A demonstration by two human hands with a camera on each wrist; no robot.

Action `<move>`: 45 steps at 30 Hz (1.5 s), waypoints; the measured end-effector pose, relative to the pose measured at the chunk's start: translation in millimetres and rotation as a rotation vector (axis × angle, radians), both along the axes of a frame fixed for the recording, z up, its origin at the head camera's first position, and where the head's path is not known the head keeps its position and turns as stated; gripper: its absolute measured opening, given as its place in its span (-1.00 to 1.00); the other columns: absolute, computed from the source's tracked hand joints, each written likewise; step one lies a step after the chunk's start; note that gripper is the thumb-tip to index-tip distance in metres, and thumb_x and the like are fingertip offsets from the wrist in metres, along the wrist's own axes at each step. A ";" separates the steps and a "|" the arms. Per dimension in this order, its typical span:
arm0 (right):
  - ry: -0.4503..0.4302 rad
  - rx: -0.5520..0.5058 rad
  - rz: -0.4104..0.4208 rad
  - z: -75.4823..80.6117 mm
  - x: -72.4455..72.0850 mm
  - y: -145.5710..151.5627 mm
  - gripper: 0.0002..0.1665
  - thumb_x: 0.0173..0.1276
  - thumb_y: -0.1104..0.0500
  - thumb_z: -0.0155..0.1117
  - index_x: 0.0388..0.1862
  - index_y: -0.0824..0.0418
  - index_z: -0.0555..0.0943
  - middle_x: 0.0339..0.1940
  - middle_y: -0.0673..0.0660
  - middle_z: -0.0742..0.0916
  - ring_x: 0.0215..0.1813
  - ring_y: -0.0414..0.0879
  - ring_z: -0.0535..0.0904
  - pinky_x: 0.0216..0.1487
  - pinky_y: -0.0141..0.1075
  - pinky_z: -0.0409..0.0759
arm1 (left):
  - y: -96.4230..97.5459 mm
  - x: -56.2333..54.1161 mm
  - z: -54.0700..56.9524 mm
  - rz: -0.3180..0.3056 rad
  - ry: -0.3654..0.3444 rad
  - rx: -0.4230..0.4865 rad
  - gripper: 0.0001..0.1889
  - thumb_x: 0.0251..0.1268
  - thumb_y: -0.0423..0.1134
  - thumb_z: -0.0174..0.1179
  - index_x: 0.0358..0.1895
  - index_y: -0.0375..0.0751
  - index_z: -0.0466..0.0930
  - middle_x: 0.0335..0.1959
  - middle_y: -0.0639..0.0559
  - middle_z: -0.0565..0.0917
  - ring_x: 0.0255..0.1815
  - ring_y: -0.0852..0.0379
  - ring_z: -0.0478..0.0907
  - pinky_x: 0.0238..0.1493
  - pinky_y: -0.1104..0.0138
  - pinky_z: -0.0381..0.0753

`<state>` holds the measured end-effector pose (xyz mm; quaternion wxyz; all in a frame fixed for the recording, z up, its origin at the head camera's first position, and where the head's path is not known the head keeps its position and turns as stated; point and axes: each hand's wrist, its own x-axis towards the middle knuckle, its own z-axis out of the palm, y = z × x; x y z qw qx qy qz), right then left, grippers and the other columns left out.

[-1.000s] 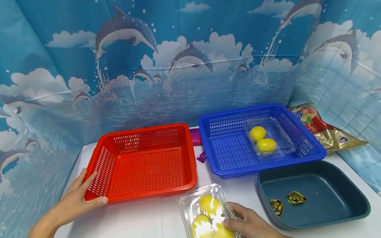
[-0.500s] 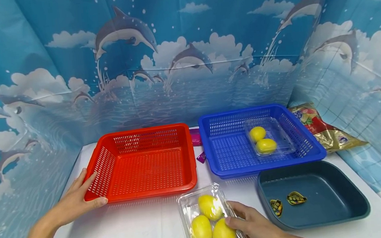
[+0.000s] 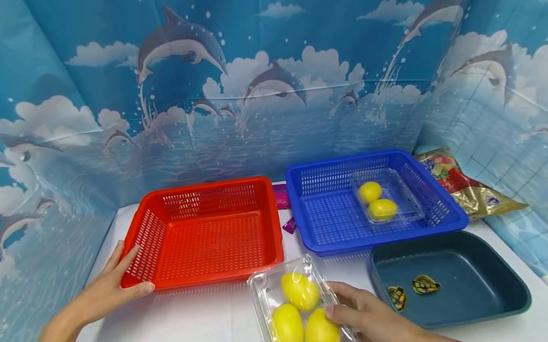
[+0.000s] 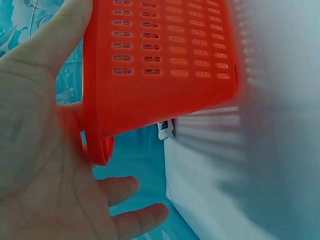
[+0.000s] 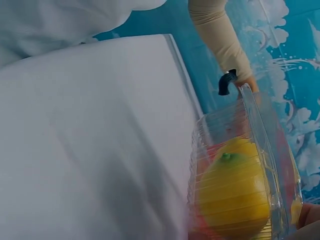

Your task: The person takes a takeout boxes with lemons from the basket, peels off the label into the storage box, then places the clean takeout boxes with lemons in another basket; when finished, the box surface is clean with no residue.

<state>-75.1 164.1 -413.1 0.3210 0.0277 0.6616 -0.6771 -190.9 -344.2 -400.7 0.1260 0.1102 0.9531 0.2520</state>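
Note:
A clear plastic clamshell box point(image 3: 262, 304) with three lemons point(image 3: 322, 336) inside is at the front middle, in front of the red basket. My right hand point(image 3: 374, 315) grips its right side, thumb on top and the other fingers partly hidden. From the right wrist view, the box point(image 5: 257, 125) appears above the white tabletop with a lemon point(image 5: 232, 195) showing through its ribbed wall. My left hand point(image 3: 107, 291) rests at the near left corner of the red basket point(image 3: 220, 278), fingers spread along the rim. Two of its fingers point(image 4: 140, 220) extend straight past the basket wall in the left wrist view.
At the back right stands a blue basket point(image 3: 384, 237) holding another clear box with two lemons point(image 3: 383, 209). A dark teal tray point(image 3: 463, 285) with two small packets point(image 3: 426, 284) sits before it. A red-gold bag point(image 3: 469, 188) lies right; purple packets point(image 3: 289, 225) lie between the baskets.
My right hand has moved slightly up and to the left with the lemon box, and the glare on its lid has faded. The left hand and red basket have hardly moved.

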 end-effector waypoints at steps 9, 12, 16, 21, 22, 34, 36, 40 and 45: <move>0.026 -0.029 -0.038 25.5 -3.3 3.0 -0.11 0.55 -0.03 0.21 0.63 0.31 0.08 0.58 0.39 0.29 0.37 0.18 0.41 0.34 0.41 0.33 | 0.9 -0.3 4.4 0.010 -0.010 -0.028 0.14 0.28 0.22 0.29 0.68 -0.10 -0.28 0.63 -0.42 -0.41 0.36 -0.74 0.14 -0.04 -0.39 0.55; 0.047 -0.020 -0.053 34.8 -7.9 8.0 -0.12 0.55 -0.04 0.21 0.64 0.27 0.08 0.58 0.34 0.30 0.35 0.14 0.42 0.34 0.31 0.41 | 1.8 -0.8 5.5 0.015 -0.012 -0.032 0.15 0.27 0.23 0.29 0.68 -0.09 -0.28 0.63 -0.42 -0.40 0.36 -0.73 0.13 -0.04 -0.37 0.57; 0.074 0.008 -0.080 50.2 -16.5 15.7 -0.16 0.55 -0.06 0.20 0.63 0.20 0.13 0.53 0.27 0.38 0.31 0.12 0.45 0.34 0.14 0.48 | 2.0 -1.5 5.0 0.018 -0.026 -0.024 0.15 0.26 0.23 0.30 0.68 -0.08 -0.28 0.64 -0.40 -0.42 0.39 -0.71 0.08 -0.02 -0.37 0.57; 0.132 0.017 -0.099 68.6 -30.5 27.7 -0.18 0.57 -0.07 0.17 0.63 0.18 0.12 0.47 0.22 0.43 0.29 0.10 0.43 0.33 -0.06 0.44 | 0.7 -2.5 3.5 0.018 -0.030 -0.015 0.13 0.27 0.23 0.29 0.69 -0.05 -0.27 0.65 -0.36 -0.43 0.41 -0.69 0.06 0.00 -0.38 0.55; 0.144 0.016 -0.102 71.6 -33.5 30.5 -0.18 0.57 -0.07 0.17 0.63 0.18 0.11 0.48 0.22 0.40 0.32 0.11 0.40 0.34 -0.08 0.41 | 0.5 -2.6 3.1 0.019 -0.030 -0.015 0.14 0.27 0.24 0.30 0.69 -0.06 -0.27 0.65 -0.36 -0.43 0.41 -0.69 0.05 0.00 -0.39 0.54; 0.255 0.015 -0.119 89.6 -68.3 66.4 -0.12 0.64 -0.03 0.05 0.69 0.22 -0.09 0.70 0.17 -0.15 0.63 0.32 -0.22 0.37 0.59 -0.19 | 0.8 -1.7 -1.3 0.023 -0.027 0.000 0.18 0.25 0.23 0.31 0.68 -0.07 -0.34 0.65 -0.35 -0.45 0.43 -0.69 0.01 0.02 -0.40 0.53; 0.246 0.020 -0.128 90.7 -73.3 71.0 -0.10 0.63 -0.03 0.06 0.70 0.21 -0.14 0.71 0.17 -0.18 0.64 0.34 -0.25 0.36 0.60 -0.22 | 0.9 -1.4 -1.0 0.022 -0.023 0.005 0.19 0.25 0.22 0.32 0.68 -0.07 -0.36 0.64 -0.36 -0.43 0.43 -0.68 0.01 0.02 -0.39 0.54; 0.248 0.029 -0.170 93.7 -86.3 78.8 -0.13 0.63 -0.06 0.07 0.68 0.20 -0.06 0.66 0.20 -0.01 0.57 0.30 -0.01 0.46 0.47 -0.01 | 1.0 -0.4 -0.4 0.026 -0.031 0.017 0.19 0.24 0.22 0.33 0.68 -0.07 -0.35 0.64 -0.37 -0.43 0.44 -0.68 -0.02 0.01 -0.37 0.56; 0.235 0.022 -0.232 98.3 -109.1 91.4 -0.32 0.60 -0.10 0.12 0.54 0.12 0.19 0.59 0.16 0.09 0.56 0.28 0.01 0.46 0.38 0.12 | 1.1 0.7 -1.4 0.028 -0.035 0.013 0.18 0.24 0.22 0.32 0.68 -0.07 -0.33 0.64 -0.36 -0.44 0.43 -0.70 -0.02 0.02 -0.39 0.54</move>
